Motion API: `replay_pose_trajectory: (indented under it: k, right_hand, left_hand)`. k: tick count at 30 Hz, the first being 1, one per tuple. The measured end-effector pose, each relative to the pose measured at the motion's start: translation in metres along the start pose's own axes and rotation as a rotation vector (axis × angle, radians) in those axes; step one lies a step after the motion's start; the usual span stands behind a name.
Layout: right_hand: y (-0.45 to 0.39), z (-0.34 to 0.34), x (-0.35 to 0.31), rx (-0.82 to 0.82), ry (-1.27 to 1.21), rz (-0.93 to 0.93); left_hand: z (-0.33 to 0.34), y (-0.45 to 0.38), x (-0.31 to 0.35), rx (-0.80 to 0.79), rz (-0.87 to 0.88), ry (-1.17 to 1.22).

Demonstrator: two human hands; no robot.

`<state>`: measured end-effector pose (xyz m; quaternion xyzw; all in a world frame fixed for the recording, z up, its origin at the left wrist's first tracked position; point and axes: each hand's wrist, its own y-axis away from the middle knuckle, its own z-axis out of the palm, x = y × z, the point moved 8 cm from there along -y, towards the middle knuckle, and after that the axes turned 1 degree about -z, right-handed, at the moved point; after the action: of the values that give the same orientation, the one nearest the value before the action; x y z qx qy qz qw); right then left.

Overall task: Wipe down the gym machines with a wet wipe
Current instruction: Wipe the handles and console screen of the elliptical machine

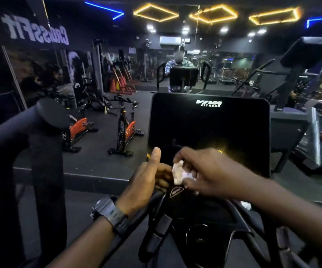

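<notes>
Both forearms reach in from the bottom edge of the view, the left one wearing a grey digital wristwatch (pixel 111 215). The left hand (pixel 146 178) has its thumb raised and its fingers curled towards the crumpled white wet wipe (pixel 180 172); whether those fingers actually pinch the wipe cannot be told, since the other hand covers the meeting point. The right hand (pixel 206 169) is closed on the wipe, bunching it between thumb and fingers. Both hands hover just in front of the lower edge of the black glossy console screen (pixel 210 128), marked VIVA FITNESS.

Judging from this, the person seems to be folding or readying the wipe rather than wiping; the next move likely calls for pressing the wipe flat against the screen and sweeping across it. Below the hands lie the machine's dark handlebars and cup holder (pixel 198 235).

A thick black padded handle (pixel 46 120) rises on the left. Beyond, a wall mirror reflects the person, orange-and-black spin bikes (pixel 125 130) stand on the dark floor, and yellow and blue light strips (pixel 213 14) glow on the ceiling.
</notes>
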<state>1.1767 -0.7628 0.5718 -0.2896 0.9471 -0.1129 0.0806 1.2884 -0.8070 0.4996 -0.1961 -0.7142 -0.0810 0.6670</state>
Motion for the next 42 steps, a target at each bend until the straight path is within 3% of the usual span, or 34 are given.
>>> replay_pose_trajectory:
  k: [2,7,11,17,23,25,28,30,32,34,35,37,40,42]
  right_hand:
    - [-0.029,-0.021,0.021,0.064,0.046,0.015]
    - [-0.116,-0.033,0.077,0.16,0.176,0.005]
    - [-0.176,-0.021,0.098,0.208,0.349,-0.059]
    - [-0.222,-0.021,0.112,0.337,0.314,-0.019]
    - [-0.135,0.072,0.054,-0.075,0.421,-0.377]
    - [-0.154,0.05,0.066,-0.002,0.477,-0.362]
    - [-0.2,-0.026,0.109,0.326,0.486,-0.043]
    - [-0.204,-0.027,0.111,0.382,0.43,0.03]
    - [-0.185,0.024,0.069,0.212,0.395,-0.155]
    - [-0.147,0.083,0.036,-0.085,0.328,-0.251]
    - [-0.136,0.09,0.031,-0.13,0.339,-0.291]
    - [-0.149,0.065,0.048,0.016,0.449,-0.381]
    - [-0.193,-0.031,0.101,0.417,0.511,-0.087]
    - [-0.196,-0.045,0.115,0.494,0.428,0.085]
  left_hand:
    - [-0.01,-0.021,0.006,0.043,0.007,-0.024]
    - [-0.067,-0.089,0.042,0.477,0.107,-0.149]
    - [-0.091,-0.129,0.04,0.601,0.016,-0.123]
    - [-0.088,-0.151,0.001,0.518,-0.082,0.07]
    - [-0.091,-0.152,-0.009,0.434,-0.122,0.314]
    - [-0.09,-0.153,-0.012,0.444,-0.099,0.308]
    - [-0.088,-0.151,-0.014,0.461,-0.065,0.341]
    - [-0.089,-0.151,-0.014,0.448,-0.042,0.36]
    - [-0.09,-0.15,-0.012,0.434,-0.027,0.343]
    - [-0.089,-0.15,-0.012,0.412,-0.047,0.355]
    - [-0.088,-0.15,-0.012,0.404,-0.054,0.365]
    - [-0.087,-0.149,-0.011,0.402,-0.041,0.357]
    - [-0.086,-0.151,-0.015,0.401,-0.013,0.348]
    - [-0.086,-0.152,-0.017,0.4,-0.002,0.34]
